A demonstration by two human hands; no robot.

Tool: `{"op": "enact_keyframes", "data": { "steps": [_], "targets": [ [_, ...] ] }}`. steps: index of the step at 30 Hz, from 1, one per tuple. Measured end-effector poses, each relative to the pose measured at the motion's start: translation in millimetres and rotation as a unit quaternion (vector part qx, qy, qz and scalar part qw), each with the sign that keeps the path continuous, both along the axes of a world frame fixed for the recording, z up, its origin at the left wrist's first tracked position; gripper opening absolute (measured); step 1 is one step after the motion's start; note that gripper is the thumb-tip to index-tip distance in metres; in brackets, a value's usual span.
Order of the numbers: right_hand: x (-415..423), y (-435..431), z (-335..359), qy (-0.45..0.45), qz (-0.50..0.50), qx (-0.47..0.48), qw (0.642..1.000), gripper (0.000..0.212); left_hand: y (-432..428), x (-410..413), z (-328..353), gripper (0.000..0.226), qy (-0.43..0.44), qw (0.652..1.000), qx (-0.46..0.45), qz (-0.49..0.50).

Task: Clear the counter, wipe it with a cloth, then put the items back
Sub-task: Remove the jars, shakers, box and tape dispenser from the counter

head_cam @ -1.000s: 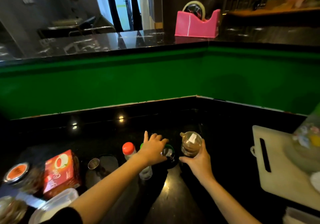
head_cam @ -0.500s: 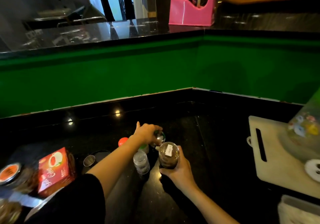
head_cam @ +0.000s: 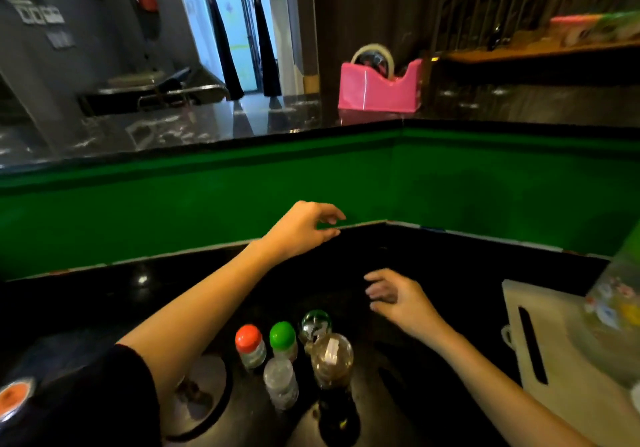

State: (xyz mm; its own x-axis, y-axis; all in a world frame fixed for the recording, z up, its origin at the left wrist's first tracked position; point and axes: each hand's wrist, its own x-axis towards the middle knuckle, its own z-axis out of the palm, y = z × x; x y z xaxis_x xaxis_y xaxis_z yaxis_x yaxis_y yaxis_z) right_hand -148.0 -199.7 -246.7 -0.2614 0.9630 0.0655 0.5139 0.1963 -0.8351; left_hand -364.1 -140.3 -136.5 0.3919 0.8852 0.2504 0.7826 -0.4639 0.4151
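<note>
black counter (head_cam: 433, 308), corner view. cutting board (head_cam: 571, 377) at right, with a clear glass vessel (head_cam: 620, 308) on it, contents blurred. left hand (head_cam: 304, 228) raised before the green wall, fingers loosely curled, holding nothing. right hand (head_cam: 398, 299) above the counter, fingers relaxed and slightly spread, holding nothing. near the front edge, 5 upright containers in a cluster, apart from both hands: labelled jar (head_cam: 331, 360) with brown contents; clear bottle (head_cam: 280, 382) with pale fill; red-capped bottle (head_cam: 250, 346) beside green-capped bottle (head_cam: 283, 339); glass-stoppered bottle (head_cam: 316, 323) just behind the jar, contents not discernible.
</note>
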Motion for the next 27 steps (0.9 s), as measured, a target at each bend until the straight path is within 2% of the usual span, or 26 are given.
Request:
{"op": "enact_keyframes", "data": {
  "steps": [3, 6, 9, 12, 15, 17, 19, 21, 25, 27],
  "targets": [
    [9, 45, 64, 0.028, -0.037, 0.097, 0.994, 0.033, 22, 15, 46, 0.031, -0.026, 0.996, 0.089, 0.002],
    [15, 84, 127, 0.032, -0.077, 0.196, 0.977, 0.026, 47, 26, 87, 0.047, -0.025, 0.986, 0.165, 0.013],
    [16, 120, 168, 0.046, -0.125, 0.288, 0.948, 0.028, 76, 33, 109, 0.060, -0.013, 0.978, 0.206, 0.036],
    [17, 157, 199, 0.037, -0.179, 0.353, 0.917, 0.040, 104, 40, 122, 0.074, -0.045, 0.975, 0.200, 0.081],
    [20, 187, 225, 0.028, -0.219, 0.301, 0.928, 0.068, 130, 48, 132, 0.082, -0.095, 0.980, 0.138, 0.109],
    [23, 204, 237, 0.034, -0.213, 0.241, 0.946, 0.088, 147, 54, 138, 0.083, -0.120, 0.981, 0.095, 0.118],
    [24, 219, 245, 0.041, -0.187, 0.194, 0.962, 0.099, 163, 58, 143, 0.084, -0.155, 0.979, 0.053, 0.123],
    [27, 234, 249, 0.038, -0.172, 0.165, 0.970, 0.100, 179, 62, 149, 0.087, -0.194, 0.973, 0.001, 0.121],
    [37, 261, 244, 0.031, -0.170, 0.149, 0.974, 0.080, 212, 58, 159, 0.097, -0.255, 0.954, -0.110, 0.111],
    [43, 270, 239, 0.052, -0.144, 0.141, 0.978, 0.075, 224, 55, 160, 0.088, -0.292, 0.941, -0.156, 0.069]
  ]
}}
